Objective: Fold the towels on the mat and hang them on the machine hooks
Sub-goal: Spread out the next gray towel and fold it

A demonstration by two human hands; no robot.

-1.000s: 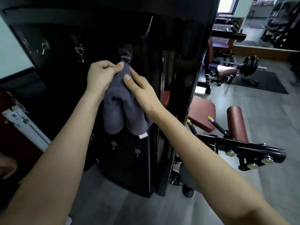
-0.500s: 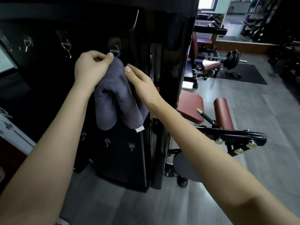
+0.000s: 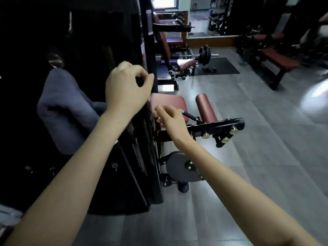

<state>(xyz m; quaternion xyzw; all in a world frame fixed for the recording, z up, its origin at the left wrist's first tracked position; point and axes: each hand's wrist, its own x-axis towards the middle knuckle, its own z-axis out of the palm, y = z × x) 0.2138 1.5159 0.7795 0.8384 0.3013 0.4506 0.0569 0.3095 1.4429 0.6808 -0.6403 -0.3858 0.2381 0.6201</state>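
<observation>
- Black gym machine (image 3: 106,41): the job's hanging spot, beside the person.
- Grey folded towel (image 3: 67,110): draped from the machine's hook (image 3: 55,58), apparently done.
- Left hand (image 3: 127,89), right hand (image 3: 170,119): both empty, fingers loosely curled.
- Remaining towels, if any: unseen.

Extends the bare left forearm in from 7 o'clock, left hand (image 3: 127,89) held high, fingers loosely curled, thumb and forefinger nearly meeting, gripping nothing. Extends the right forearm in from 5 o'clock, right hand (image 3: 170,121) lower, at 4 o'clock of the left, fingers loosely bent, empty.
</observation>
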